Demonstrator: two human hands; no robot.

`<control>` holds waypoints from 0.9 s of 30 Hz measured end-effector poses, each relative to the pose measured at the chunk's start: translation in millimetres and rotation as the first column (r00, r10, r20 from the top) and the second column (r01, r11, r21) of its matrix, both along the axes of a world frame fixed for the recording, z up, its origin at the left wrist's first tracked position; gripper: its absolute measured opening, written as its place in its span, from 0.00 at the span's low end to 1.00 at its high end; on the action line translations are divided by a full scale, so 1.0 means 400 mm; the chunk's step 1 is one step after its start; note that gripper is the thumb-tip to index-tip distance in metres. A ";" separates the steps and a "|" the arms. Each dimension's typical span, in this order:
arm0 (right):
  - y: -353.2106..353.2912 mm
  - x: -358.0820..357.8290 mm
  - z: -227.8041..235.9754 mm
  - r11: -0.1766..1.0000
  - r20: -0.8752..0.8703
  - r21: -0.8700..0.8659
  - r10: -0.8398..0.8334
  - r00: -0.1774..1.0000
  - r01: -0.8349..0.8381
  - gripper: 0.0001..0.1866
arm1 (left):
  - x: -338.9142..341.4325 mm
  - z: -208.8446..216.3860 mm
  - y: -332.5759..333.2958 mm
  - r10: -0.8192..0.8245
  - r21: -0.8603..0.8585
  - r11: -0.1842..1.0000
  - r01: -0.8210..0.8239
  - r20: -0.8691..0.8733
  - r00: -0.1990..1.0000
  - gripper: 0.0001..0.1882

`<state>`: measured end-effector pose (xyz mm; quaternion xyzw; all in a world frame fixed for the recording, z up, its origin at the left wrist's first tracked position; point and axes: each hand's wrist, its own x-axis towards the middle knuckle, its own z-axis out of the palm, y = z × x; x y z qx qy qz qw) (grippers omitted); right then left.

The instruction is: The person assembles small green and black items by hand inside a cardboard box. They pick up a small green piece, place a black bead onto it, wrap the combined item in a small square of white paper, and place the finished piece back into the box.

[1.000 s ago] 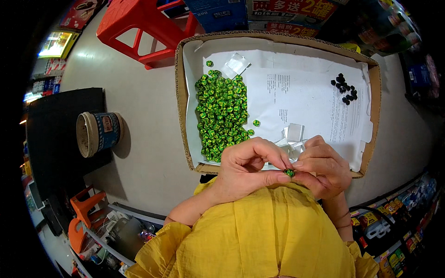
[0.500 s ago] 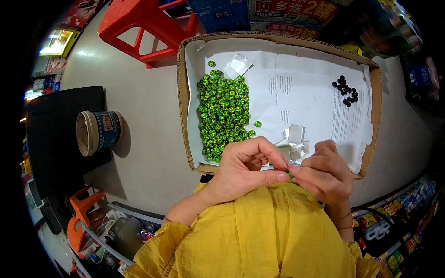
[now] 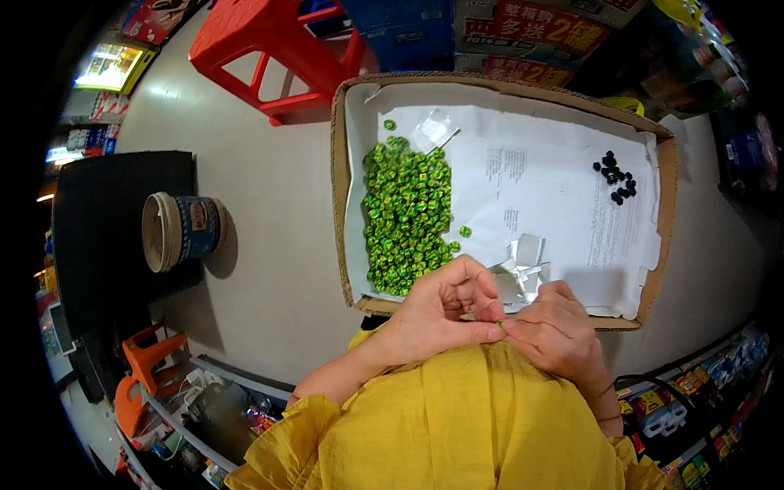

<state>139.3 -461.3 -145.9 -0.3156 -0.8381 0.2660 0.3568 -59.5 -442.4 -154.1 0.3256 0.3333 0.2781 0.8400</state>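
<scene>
In the head view, your left hand (image 3: pixel 445 317) pinches a small green piece (image 3: pixel 500 323) between thumb and finger, and your right hand (image 3: pixel 559 336) has its fingertips clamped on it too, by the near edge of the cardboard box (image 3: pixel 671 188). Since half a second ago, your right hand has closed in and less of the piece shows, so handling it looks unfinished. The green pile (image 3: pixel 406 214) and silvery squares (image 3: pixel 529 251) lie undisturbed.

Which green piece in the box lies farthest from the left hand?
The lone green piece beyond the far end of the heap, left of a shiny square; all the other green pieces lie nearer the left hand.
</scene>
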 end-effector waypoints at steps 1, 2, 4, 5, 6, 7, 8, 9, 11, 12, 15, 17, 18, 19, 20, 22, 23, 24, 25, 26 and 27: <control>0.001 -0.006 -0.003 0.999 0.020 -0.009 -0.031 0.999 0.031 0.14 | 0.002 0.003 0.000 -0.016 0.010 1.000 0.016 0.017 1.000 0.17; 0.003 -0.012 -0.006 0.998 0.041 -0.018 -0.064 0.997 0.064 0.14 | -0.004 0.010 0.000 -0.012 0.048 0.999 0.014 -0.058 0.998 0.15; 0.020 -0.028 -0.005 0.997 0.076 -0.026 -0.075 0.994 0.077 0.15 | -0.019 0.008 0.007 -0.017 0.094 0.995 0.027 -0.106 0.994 0.14; 0.030 -0.023 -0.007 0.996 0.089 -0.047 -0.070 0.994 0.074 0.16 | -0.027 0.003 0.015 0.062 0.264 0.965 0.000 -0.228 0.972 0.12; 0.036 -0.008 -0.009 0.995 0.105 -0.039 -0.083 0.991 0.088 0.16 | -0.041 0.004 0.025 0.168 0.428 0.904 -0.012 -0.329 0.929 0.11; 0.042 0.015 -0.018 0.986 0.160 -0.053 -0.148 0.976 0.159 0.17 | -0.055 0.003 0.041 0.280 0.577 0.817 0.010 -0.411 0.868 0.09; 0.049 0.039 -0.026 0.972 0.215 -0.063 -0.210 0.954 0.228 0.18 | -0.065 0.003 0.061 0.404 0.705 0.707 0.051 -0.461 0.790 0.07; 0.058 0.070 -0.033 0.926 0.261 -0.012 -0.361 0.895 0.378 0.18 | -0.064 0.001 0.083 0.395 0.709 0.703 0.051 -0.450 0.801 0.07; 0.086 0.112 -0.047 0.758 0.347 0.081 -0.630 0.695 0.647 0.10 | -0.069 0.009 0.117 0.737 0.889 0.424 0.170 -0.448 0.506 0.07; 0.096 0.140 -0.036 0.716 0.328 0.114 -0.682 0.654 0.689 0.07 | -0.071 0.003 0.129 0.734 0.894 0.415 0.168 -0.438 0.518 0.07; 0.142 0.182 -0.012 0.687 0.241 0.112 -0.720 0.651 0.718 0.05 | -0.085 -0.019 0.147 0.770 0.857 0.361 0.368 -0.496 0.401 0.09; 0.177 0.191 -0.015 0.707 0.356 0.027 -0.668 0.654 0.707 0.05 | -0.071 -0.002 0.139 0.764 0.855 0.367 0.368 -0.502 0.406 0.09; 0.199 0.188 -0.031 0.709 0.350 0.030 -0.667 0.657 0.704 0.05 | -0.064 0.005 0.132 0.759 0.848 0.378 0.372 -0.514 0.400 0.09; 0.218 0.185 -0.047 0.720 0.387 0.086 -0.661 0.643 0.689 0.05 | -0.053 0.003 0.127 0.758 0.878 0.352 0.324 -0.471 0.452 0.09; 0.233 0.185 -0.053 0.729 0.424 0.141 -0.656 0.625 0.670 0.06 | -0.039 0.002 0.124 0.761 0.881 0.346 0.323 -0.465 0.452 0.09; 0.246 0.187 -0.047 0.728 0.484 0.165 -0.647 0.588 0.665 0.06 | -0.011 -0.003 0.109 0.627 0.883 0.420 0.211 -0.450 0.636 0.10; 0.251 0.189 -0.041 0.725 0.543 0.193 -0.640 0.544 0.661 0.07 | 0.005 -0.002 0.114 0.608 0.885 0.399 0.240 -0.451 0.653 0.10; 0.250 0.182 -0.045 0.733 0.546 0.177 -0.629 0.554 0.657 0.07 | 0.013 -0.007 0.114 0.607 0.878 0.412 0.245 -0.465 0.645 0.10; 0.249 0.176 -0.049 0.757 0.494 0.121 -0.607 0.622 0.643 0.07 | 0.022 -0.016 0.115 0.518 0.843 0.437 0.313 -0.520 0.679 0.09; 0.244 0.169 -0.055 0.779 0.436 0.066 -0.585 0.684 0.624 0.07 | 0.034 -0.026 0.115 0.422 0.805 0.455 0.380 -0.571 0.705 0.09; 0.237 0.159 -0.063 0.784 0.438 0.052 -0.575 0.691 0.619 0.07 | 0.047 -0.039 0.113 0.400 0.793 0.414 0.447 -0.600 0.693 0.08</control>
